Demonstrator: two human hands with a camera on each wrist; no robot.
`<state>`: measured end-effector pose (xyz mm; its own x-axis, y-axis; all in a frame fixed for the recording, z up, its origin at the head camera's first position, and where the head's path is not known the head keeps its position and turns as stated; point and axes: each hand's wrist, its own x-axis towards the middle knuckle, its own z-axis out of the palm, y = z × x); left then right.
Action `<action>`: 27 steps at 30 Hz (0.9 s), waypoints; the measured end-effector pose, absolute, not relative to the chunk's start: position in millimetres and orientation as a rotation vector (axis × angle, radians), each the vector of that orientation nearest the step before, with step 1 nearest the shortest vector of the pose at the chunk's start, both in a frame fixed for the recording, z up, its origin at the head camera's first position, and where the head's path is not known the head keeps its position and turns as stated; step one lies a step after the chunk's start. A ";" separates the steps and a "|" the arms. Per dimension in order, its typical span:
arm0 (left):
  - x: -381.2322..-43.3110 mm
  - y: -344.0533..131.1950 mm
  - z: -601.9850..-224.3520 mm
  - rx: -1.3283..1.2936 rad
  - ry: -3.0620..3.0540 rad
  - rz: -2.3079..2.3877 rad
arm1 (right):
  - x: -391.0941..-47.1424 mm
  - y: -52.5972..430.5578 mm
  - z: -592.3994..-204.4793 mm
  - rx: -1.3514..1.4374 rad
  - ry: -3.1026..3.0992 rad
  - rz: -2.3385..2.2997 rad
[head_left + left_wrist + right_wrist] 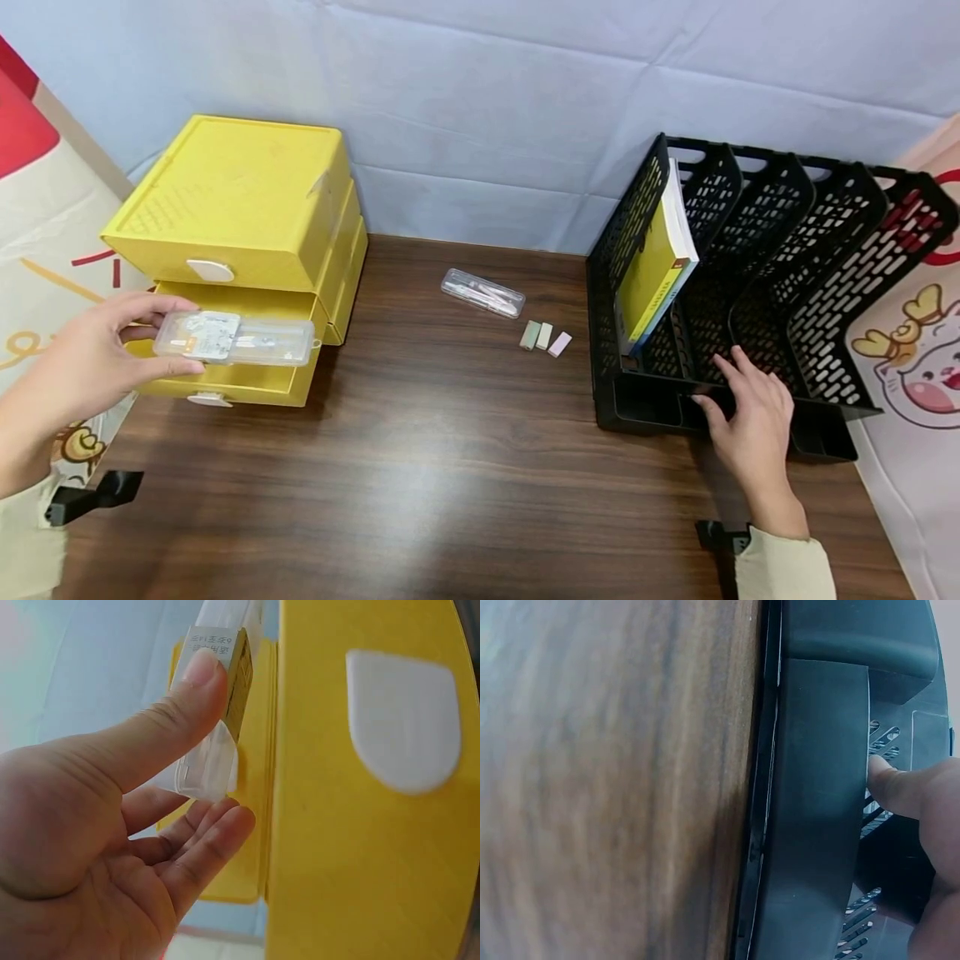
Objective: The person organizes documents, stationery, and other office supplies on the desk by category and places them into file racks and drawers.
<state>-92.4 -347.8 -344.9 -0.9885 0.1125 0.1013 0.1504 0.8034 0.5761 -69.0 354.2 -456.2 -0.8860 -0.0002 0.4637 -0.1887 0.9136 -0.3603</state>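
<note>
In the head view, my left hand [112,350] pinches a clear plastic case [273,342] by its left end, thumb in front and fingers behind. The case has a printed label and hovers over the pulled-out drawer [258,379] of a yellow drawer unit [232,183]. The left wrist view shows the thumb lying on the case's label [214,641], beside a white drawer handle [405,720]. On the right, my other hand [757,417] rests at the front of a black file organizer [637,387], fingers extended over its ledge. Its thumb [900,787] reaches the front compartment in the right wrist view.
A yellow book [656,258] stands with others in the organizer's left slot. Between drawer unit and organizer, a slim clear box [483,293] with pen-like tools lies on the brown table [420,467], near a green [530,335], a white [544,336] and a pink block [559,344].
</note>
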 end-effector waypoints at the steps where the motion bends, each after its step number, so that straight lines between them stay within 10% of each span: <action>1: -93.5 -350.4 -345.6 -0.185 -2.950 -0.921 | -68.8 354.2 -456.5 0.135 -2.609 0.555; 27: -98.4 -369.4 -363.2 -0.212 -3.009 -0.839 | -69.2 353.5 -456.8 0.135 -2.601 0.557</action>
